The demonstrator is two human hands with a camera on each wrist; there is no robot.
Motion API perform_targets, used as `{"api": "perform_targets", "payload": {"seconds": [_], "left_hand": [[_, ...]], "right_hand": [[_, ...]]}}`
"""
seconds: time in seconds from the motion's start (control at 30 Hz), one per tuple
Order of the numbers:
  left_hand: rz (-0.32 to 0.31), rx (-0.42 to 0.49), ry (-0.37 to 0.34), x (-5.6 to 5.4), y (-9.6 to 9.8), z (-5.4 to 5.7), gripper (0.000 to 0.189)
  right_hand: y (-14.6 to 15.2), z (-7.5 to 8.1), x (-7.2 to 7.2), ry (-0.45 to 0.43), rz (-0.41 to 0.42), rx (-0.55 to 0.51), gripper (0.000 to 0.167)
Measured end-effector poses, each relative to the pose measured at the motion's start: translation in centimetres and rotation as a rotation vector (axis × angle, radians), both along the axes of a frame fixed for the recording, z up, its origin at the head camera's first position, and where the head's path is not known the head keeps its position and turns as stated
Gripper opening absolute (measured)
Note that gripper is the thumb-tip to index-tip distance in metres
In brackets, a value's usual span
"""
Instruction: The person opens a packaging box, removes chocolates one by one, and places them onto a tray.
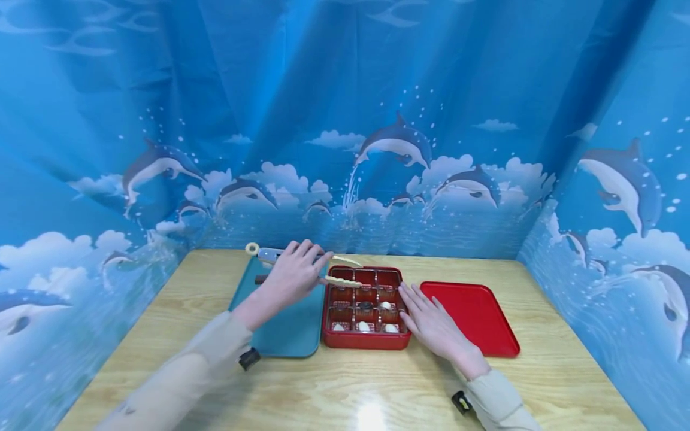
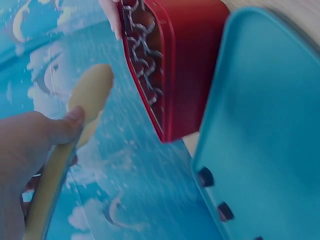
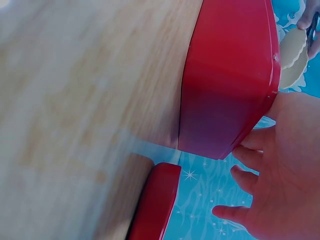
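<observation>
The left hand's (image 1: 299,269) fingers and thumb are clamped around cream-coloured tongs (image 1: 345,282), whose two arms stand apart over the far left of a glossy red box (image 1: 366,341). The right hand (image 1: 433,326) has its fingers extended and slightly spread, touching the box's right rim. Clear, wavy-edged dividers split the rounded-corner box; small white pieces (image 1: 364,327) sit in its near row. On the left lies a smooth teal tray (image 1: 291,329) with dark chunks (image 2: 225,211); on the right, a flat red lid (image 1: 474,317) rests on the wood-grained table (image 1: 345,383).
</observation>
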State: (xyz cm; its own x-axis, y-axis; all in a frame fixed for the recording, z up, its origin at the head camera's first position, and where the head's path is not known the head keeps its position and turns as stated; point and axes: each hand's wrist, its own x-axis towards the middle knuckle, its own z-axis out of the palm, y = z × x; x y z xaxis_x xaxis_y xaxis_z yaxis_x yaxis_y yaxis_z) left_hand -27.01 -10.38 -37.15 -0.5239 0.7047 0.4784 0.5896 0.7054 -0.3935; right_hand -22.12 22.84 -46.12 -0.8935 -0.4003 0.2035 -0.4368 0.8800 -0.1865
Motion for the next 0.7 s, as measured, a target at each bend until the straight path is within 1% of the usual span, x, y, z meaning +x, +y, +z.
{"api": "perform_targets", "payload": {"seconds": [0.23, 0.37, 0.5, 0.7], "left_hand": [[0.008, -0.147, -0.009, 0.2, 2.7, 0.7, 0.044], [0.019, -0.227, -0.04, 0.3, 4.0, 1.0, 0.036], [0.058, -0.305, -0.094, 0.2, 5.3, 1.5, 0.029], [0.134, -0.416, -0.155, -0.2, 7.3, 2.1, 0.028]], "right_hand": [[0.1, -0.1, 0.0, 0.027, 0.018, -0.013, 0.06], [0.2, -0.2, 0.0, 0.039, 0.023, -0.012, 0.059], [0.2, -0.2, 0.0, 0.045, 0.022, -0.014, 0.059], [0.2, -0.5, -0.1, 0.068, 0.038, -0.029, 0.058]]}}
